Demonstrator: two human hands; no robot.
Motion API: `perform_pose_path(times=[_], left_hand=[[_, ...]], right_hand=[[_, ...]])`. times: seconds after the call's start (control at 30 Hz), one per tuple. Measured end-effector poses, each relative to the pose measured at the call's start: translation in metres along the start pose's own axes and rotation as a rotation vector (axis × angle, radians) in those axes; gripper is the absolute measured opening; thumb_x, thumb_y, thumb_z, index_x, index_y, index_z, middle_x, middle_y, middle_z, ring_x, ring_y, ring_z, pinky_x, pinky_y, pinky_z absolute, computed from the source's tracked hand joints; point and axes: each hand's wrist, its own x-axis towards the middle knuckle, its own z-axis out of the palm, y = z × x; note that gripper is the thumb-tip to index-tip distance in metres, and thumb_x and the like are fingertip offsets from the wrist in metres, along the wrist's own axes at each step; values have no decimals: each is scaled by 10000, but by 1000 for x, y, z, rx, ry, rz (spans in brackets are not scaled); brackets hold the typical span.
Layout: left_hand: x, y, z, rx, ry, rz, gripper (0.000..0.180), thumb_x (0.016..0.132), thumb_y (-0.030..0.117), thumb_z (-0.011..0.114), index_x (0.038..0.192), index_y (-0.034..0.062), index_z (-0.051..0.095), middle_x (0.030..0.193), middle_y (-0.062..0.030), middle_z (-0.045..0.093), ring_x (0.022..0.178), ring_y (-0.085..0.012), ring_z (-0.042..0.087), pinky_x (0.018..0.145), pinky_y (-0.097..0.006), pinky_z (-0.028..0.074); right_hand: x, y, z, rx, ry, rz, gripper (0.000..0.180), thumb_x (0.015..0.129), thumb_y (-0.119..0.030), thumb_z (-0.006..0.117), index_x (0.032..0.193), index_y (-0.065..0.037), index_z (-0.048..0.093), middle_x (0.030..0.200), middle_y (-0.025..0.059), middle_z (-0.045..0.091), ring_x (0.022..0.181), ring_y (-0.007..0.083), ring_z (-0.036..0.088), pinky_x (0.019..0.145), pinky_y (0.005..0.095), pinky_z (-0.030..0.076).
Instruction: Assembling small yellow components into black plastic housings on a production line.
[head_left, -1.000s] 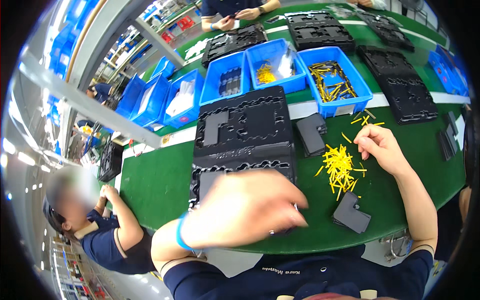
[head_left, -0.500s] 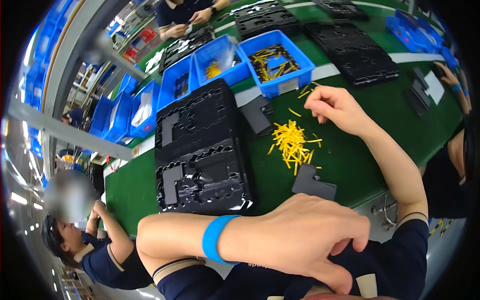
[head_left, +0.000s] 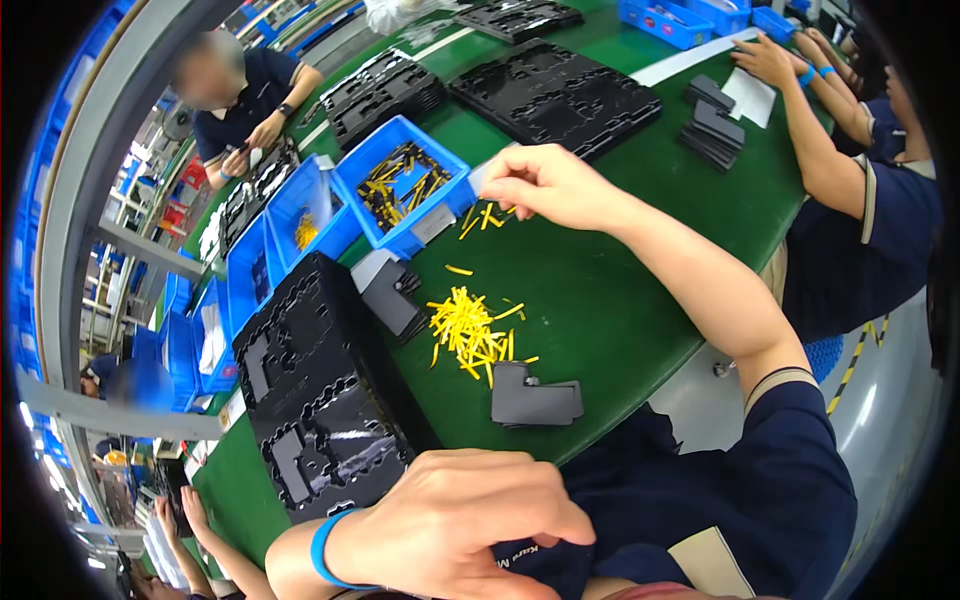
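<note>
My left hand (head_left: 470, 520), with a blue wristband, hangs in front of my chest at the lower edge. Its fingers are loosely curled, thumb and forefinger apart, and nothing shows between them. Beyond the pile, my right hand (head_left: 555, 187) is closed in a pinch just above some loose yellow strips (head_left: 487, 218); whatever is between its fingertips cannot be made out. A heap of yellow strips (head_left: 468, 325) lies on the green table. Dark grey L-shaped pieces (head_left: 535, 398) lie on its near side, and more grey pieces (head_left: 392, 300) on its left.
Black moulded trays (head_left: 335, 370) stand left of the heap, holding grey pieces. A blue bin (head_left: 400, 238) with yellow and black strips stands beyond, beside more blue bins. Black trays (head_left: 555, 100) lie farther off. Co-workers sit across, at right and at lower left.
My view has swung to the right, so the table things appear farther left. My left hand has sunk toward the lower edge. My right hand is now beside the strips near the blue bin.
</note>
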Motion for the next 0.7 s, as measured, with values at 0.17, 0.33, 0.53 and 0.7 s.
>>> perform_pose_path(times=[0.17, 0.33, 0.53, 0.7], left_hand=[[-22, -19, 23, 117, 120, -120, 290, 695, 291, 780, 860, 100, 637, 763, -12, 594, 640, -195, 575, 528, -299, 438], [-34, -46, 27, 755, 147, -391, 249, 691, 255, 727, 854, 114, 603, 750, -32, 521, 677, -218, 556, 561, -320, 461], [-28, -69, 14, 867, 189, -553, 562, 622, 302, 773, 1104, 93, 575, 845, -63, 527, 808, -240, 572, 633, -332, 494], [-26, -90, 23, 854, 35, -555, 691, 579, 323, 808, 1168, 79, 542, 938, -83, 513, 908, -245, 552, 709, -342, 503]], right_hand=[[2, -3, -7, -70, -8, -17, 183, 872, -192, 611, 874, -10, 621, 753, 18, 613, 650, 69, 555, 588, 233, 475], [-4, 7, -7, -376, -109, -46, 149, 783, -140, 664, 875, -27, 631, 817, 82, 651, 787, 184, 627, 719, 318, 489], [-3, 12, -5, -719, -16, 62, 155, 767, -139, 676, 900, -67, 644, 839, 87, 647, 823, 266, 627, 738, 368, 489], [-4, 8, -3, -789, -35, 121, 191, 738, -137, 708, 913, -100, 641, 860, 59, 596, 823, 231, 597, 722, 360, 478]])
